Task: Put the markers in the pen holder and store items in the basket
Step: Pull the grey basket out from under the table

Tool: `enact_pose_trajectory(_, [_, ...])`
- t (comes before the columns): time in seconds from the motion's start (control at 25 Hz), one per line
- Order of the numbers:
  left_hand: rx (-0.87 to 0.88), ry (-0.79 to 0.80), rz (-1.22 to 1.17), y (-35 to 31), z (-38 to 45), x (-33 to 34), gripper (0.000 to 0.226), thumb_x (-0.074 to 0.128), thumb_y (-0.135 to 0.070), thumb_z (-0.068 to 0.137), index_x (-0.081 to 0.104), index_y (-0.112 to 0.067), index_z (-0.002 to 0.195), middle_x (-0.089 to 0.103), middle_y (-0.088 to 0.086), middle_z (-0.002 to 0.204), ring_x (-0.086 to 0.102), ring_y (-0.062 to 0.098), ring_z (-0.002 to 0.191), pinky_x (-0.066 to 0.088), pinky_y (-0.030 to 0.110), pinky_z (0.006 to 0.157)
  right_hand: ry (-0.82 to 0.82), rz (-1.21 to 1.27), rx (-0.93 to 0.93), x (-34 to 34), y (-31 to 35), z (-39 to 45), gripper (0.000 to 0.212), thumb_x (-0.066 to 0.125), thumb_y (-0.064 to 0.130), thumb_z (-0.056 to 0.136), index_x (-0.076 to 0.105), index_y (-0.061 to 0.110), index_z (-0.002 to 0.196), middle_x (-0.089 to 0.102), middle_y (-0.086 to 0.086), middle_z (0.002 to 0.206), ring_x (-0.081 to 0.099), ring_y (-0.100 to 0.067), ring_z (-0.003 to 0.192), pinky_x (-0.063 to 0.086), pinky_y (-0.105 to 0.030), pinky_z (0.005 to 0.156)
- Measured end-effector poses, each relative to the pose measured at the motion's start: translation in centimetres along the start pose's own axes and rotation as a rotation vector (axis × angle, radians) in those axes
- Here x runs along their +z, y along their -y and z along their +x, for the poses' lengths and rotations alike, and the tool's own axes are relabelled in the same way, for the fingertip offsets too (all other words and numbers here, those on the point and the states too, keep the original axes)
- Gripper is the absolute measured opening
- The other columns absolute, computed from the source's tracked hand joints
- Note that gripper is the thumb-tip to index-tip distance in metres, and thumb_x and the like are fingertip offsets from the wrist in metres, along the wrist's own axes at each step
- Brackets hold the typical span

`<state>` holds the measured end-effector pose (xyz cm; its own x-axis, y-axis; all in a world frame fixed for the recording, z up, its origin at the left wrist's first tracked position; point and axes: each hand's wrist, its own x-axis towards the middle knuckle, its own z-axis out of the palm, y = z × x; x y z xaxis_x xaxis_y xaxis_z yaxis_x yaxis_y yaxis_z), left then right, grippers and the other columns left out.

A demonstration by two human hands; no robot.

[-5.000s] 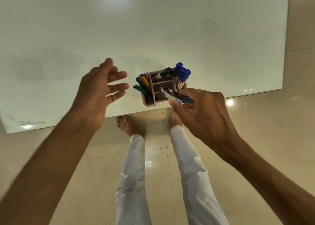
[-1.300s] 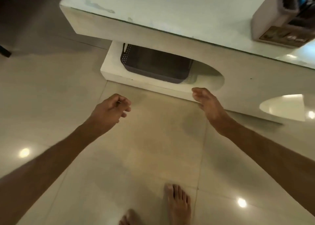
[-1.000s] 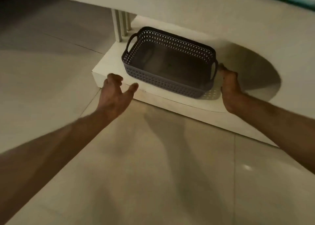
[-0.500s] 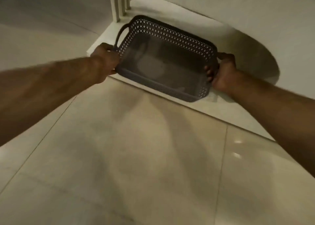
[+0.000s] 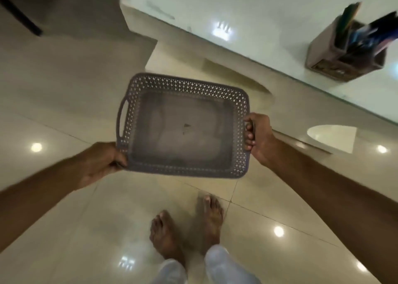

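Note:
A grey perforated basket (image 5: 185, 85) hangs in the air over the tiled floor, with nothing inside it. My left hand (image 5: 101, 163) grips its near left corner. My right hand (image 5: 258, 137) has its fingers curled through the right handle. The basket's left handle is free. A pinkish pen holder (image 5: 336, 55) stands on the white table (image 5: 258, 10) at the upper right, and several markers (image 5: 370, 32) stick out of it, blurred.
The table's rounded white base (image 5: 331, 137) lies on the floor to the right. My bare feet (image 5: 187, 227) stand on the glossy tiles below the basket. A dark object (image 5: 19, 14) is at the far left edge.
Both hands took hold of the basket on the table's base shelf and lifted it out. It is now held up over the floor, and the view has risen to show the tabletop again.

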<state>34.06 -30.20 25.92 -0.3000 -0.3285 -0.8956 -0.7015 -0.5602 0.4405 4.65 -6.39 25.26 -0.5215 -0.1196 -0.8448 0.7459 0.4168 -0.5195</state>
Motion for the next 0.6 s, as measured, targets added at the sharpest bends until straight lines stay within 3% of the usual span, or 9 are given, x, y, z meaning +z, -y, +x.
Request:
enact_pose_trajectory(0.12, [0.057,-0.051,-0.090,-3.1,-5.9,-1.3,0.043,0.049,0.025,0.089,0.069,0.000,0.116,0.076,0.015,0.112,0.069,0.024,0.102,0.064,0.023,0.078,0.079,0.063,-0.017,-0.5,4.5,-5.9,0.030,0.053,0.022,0.091,0.045,0.022,0.062,0.037,0.001,0.048,0.024,-0.014,0.037,0.021,-0.022,0.041])
enact_pose_trajectory(0.32, [0.172,-0.133,-0.141,-12.7,-10.0,-0.8,0.034,0.055,0.017,0.096,0.069,0.001,0.122,0.071,0.021,0.110,0.066,0.030,0.099,0.062,0.022,0.074,0.096,0.267,-0.126,-2.2,13.5,-12.2,0.013,0.056,0.013,0.090,0.063,0.007,0.082,0.060,-0.014,0.075,0.056,-0.020,0.059,0.049,-0.029,0.056])
enact_pose_trajectory(0.4, [0.249,-0.149,-0.051,-16.7,-9.1,0.7,0.028,0.060,0.013,0.093,0.075,0.004,0.115,0.070,0.018,0.097,0.062,0.028,0.091,0.060,0.029,0.077,0.018,0.398,-0.139,-3.7,15.7,-12.2,0.017,0.055,0.014,0.091,0.065,0.001,0.097,0.067,-0.020,0.088,0.061,-0.024,0.067,0.054,-0.033,0.065])
enact_pose_trajectory(0.48, [0.274,-0.169,0.027,-19.9,-7.5,2.2,0.025,0.063,0.010,0.089,0.078,0.003,0.108,0.068,0.014,0.082,0.061,0.023,0.077,0.057,0.027,0.069,-0.131,0.434,-0.062,-5.9,16.5,-11.2,0.020,0.051,0.015,0.094,0.063,0.003,0.105,0.071,-0.019,0.099,0.066,-0.026,0.078,0.056,-0.037,0.071])
enact_pose_trajectory(0.6, [0.232,-0.117,0.019,-24.8,-4.5,5.4,0.021,0.062,0.010,0.090,0.076,0.005,0.104,0.071,0.015,0.085,0.065,0.023,0.077,0.064,0.021,0.066,-0.156,0.488,0.086,-10.5,17.8,-7.6,0.026,0.052,0.022,0.099,0.055,0.007,0.119,0.072,-0.015,0.119,0.068,-0.030,0.106,0.056,-0.047,0.092])
